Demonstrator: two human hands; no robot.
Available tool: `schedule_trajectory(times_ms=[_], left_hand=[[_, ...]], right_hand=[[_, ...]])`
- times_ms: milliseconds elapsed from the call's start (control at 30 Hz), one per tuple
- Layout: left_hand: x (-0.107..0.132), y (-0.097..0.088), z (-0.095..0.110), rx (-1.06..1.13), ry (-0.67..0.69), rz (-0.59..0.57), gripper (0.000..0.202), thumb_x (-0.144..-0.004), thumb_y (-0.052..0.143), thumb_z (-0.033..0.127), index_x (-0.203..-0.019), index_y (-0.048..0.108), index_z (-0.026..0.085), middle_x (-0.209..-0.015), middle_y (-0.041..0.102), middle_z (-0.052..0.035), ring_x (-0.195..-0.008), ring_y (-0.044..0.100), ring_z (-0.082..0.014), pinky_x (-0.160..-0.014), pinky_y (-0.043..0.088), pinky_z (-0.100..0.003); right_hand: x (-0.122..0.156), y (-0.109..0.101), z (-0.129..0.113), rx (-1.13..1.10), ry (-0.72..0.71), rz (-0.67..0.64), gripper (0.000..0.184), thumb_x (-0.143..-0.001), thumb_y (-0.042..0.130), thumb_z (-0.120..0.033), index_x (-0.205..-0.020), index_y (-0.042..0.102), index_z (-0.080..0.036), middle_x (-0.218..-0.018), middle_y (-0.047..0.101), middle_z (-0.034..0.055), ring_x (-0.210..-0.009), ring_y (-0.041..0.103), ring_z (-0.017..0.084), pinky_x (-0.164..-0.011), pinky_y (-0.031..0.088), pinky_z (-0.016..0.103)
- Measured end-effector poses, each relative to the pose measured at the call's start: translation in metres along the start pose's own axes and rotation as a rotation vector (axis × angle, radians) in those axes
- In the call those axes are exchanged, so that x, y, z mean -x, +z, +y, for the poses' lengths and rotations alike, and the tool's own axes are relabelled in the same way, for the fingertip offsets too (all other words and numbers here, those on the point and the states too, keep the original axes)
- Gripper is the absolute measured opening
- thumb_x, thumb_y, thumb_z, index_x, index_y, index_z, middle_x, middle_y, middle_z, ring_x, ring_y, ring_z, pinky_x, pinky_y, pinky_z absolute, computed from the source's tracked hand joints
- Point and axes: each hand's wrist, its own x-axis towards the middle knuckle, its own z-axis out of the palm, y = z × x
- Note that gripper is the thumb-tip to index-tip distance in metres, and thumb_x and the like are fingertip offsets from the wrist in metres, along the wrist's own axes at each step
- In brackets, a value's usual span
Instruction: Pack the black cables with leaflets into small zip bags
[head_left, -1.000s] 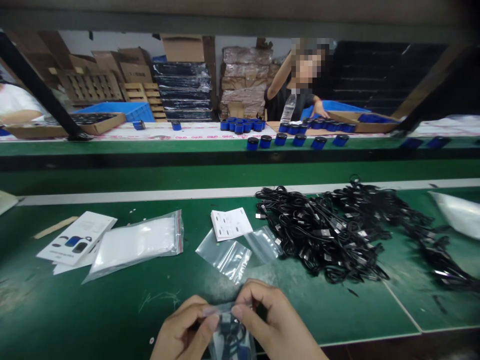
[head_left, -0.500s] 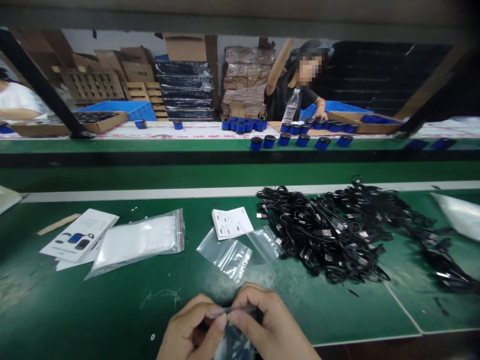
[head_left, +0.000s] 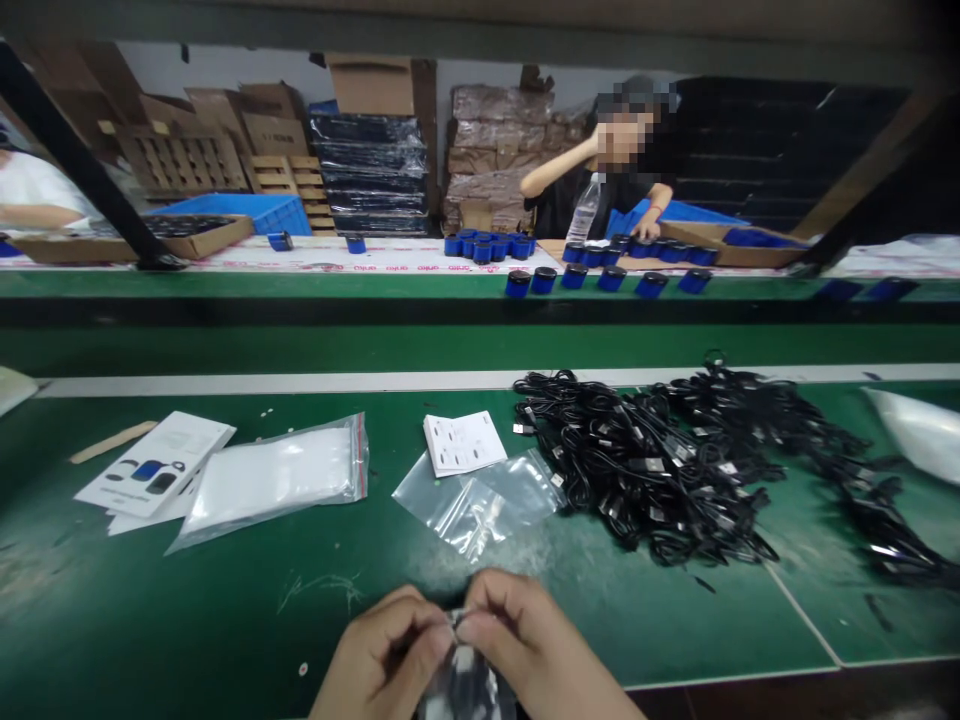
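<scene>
At the bottom centre, my left hand (head_left: 390, 650) and my right hand (head_left: 517, 635) pinch the top edge of a clear zip bag (head_left: 466, 690) between thumbs and forefingers. The thumbs nearly meet. Something dark shows through the bag, with a pale patch near the top; its kind cannot be made out. Beyond my hands lie flat zip bags (head_left: 465, 515), with a stack of printed leaflets (head_left: 466, 443) resting partly on them. To the right of these spreads a large heap of black USB cables (head_left: 645, 470).
A clear pack of white bags (head_left: 274, 475) lies at left, overlapping printed cards (head_left: 154, 465). At far right is a pale plastic bag (head_left: 919, 430). Across the raised shelf (head_left: 420, 287) stand several blue-and-black round items (head_left: 487, 245) and a water bottle (head_left: 585, 212); a co-worker (head_left: 559, 185) is behind.
My hands stay at the bag's top edge, with only slight movement. The co-worker opposite has lowered a raised arm towards the head.
</scene>
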Motion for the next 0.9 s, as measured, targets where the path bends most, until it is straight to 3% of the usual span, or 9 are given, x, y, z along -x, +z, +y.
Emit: schedule_trajectory(times_ms=[100,233,333,467,633,733,900], left_hand=[[-0.002,-0.001,0.0,-0.026,-0.037,0.063,0.028,-0.085,0.053,0.04,-0.068,0.064,0.021,-0.064,0.05,0.0039,-0.058,0.051,-0.0113,-0.054,0.038,-0.018],[-0.003,0.0,-0.001,0.021,-0.018,0.159,0.025,-0.083,0.056,0.04,-0.068,0.064,0.022,-0.066,0.051,0.0038,-0.058,0.052,-0.0107,-0.054,0.039,-0.017],[-0.003,-0.002,0.001,0.022,-0.035,0.135,0.026,-0.083,0.056,0.042,-0.068,0.064,0.022,-0.066,0.051,0.0036,-0.058,0.051,-0.0103,-0.052,0.038,-0.016],[-0.003,-0.004,0.004,-0.008,-0.084,0.031,0.028,-0.081,0.056,0.043,-0.068,0.066,0.02,-0.066,0.05,0.0037,-0.053,0.046,-0.0081,-0.045,0.034,-0.014],[0.0,-0.001,0.005,-0.091,0.01,0.132,0.028,-0.083,0.054,0.038,-0.064,0.063,0.021,-0.064,0.049,0.0044,-0.052,0.048,-0.0067,-0.047,0.037,-0.012],[0.001,-0.003,0.004,-0.123,0.059,0.176,0.026,-0.085,0.053,0.036,-0.065,0.062,0.021,-0.065,0.051,0.0042,-0.054,0.053,-0.0069,-0.051,0.039,-0.012],[-0.002,-0.013,-0.002,-0.106,-0.047,0.043,0.03,-0.085,0.052,0.044,-0.07,0.066,0.022,-0.066,0.05,0.0037,-0.052,0.049,-0.0082,-0.046,0.037,-0.013]], right_hand=[[0.002,0.005,-0.007,0.333,-0.203,0.12,0.021,-0.09,0.044,-0.024,-0.071,0.053,-0.018,-0.071,0.055,0.0021,-0.067,0.053,0.015,-0.063,0.037,0.025],[0.004,-0.003,-0.014,0.305,-0.122,0.072,0.013,-0.088,0.051,-0.017,-0.078,0.059,-0.019,-0.074,0.059,-0.0001,-0.071,0.057,0.014,-0.066,0.04,0.021],[0.004,-0.01,-0.013,0.298,-0.049,0.091,0.012,-0.085,0.056,-0.016,-0.074,0.059,-0.019,-0.071,0.057,-0.0025,-0.068,0.055,0.012,-0.063,0.04,0.02],[0.005,-0.011,-0.009,0.31,-0.053,0.087,0.014,-0.086,0.055,-0.017,-0.072,0.056,-0.019,-0.07,0.055,-0.0029,-0.067,0.054,0.013,-0.062,0.039,0.02],[0.005,-0.004,-0.009,0.333,-0.137,0.105,0.016,-0.086,0.052,-0.017,-0.07,0.053,-0.018,-0.07,0.055,-0.0017,-0.067,0.055,0.013,-0.062,0.038,0.022],[0.005,-0.005,-0.01,0.264,-0.102,0.109,0.013,-0.087,0.052,-0.019,-0.075,0.057,-0.019,-0.073,0.056,-0.0013,-0.068,0.055,0.013,-0.064,0.04,0.022],[0.008,-0.011,-0.008,0.223,-0.04,0.138,0.018,-0.089,0.051,-0.022,-0.072,0.056,-0.019,-0.069,0.053,-0.0026,-0.067,0.053,0.013,-0.063,0.039,0.022]])
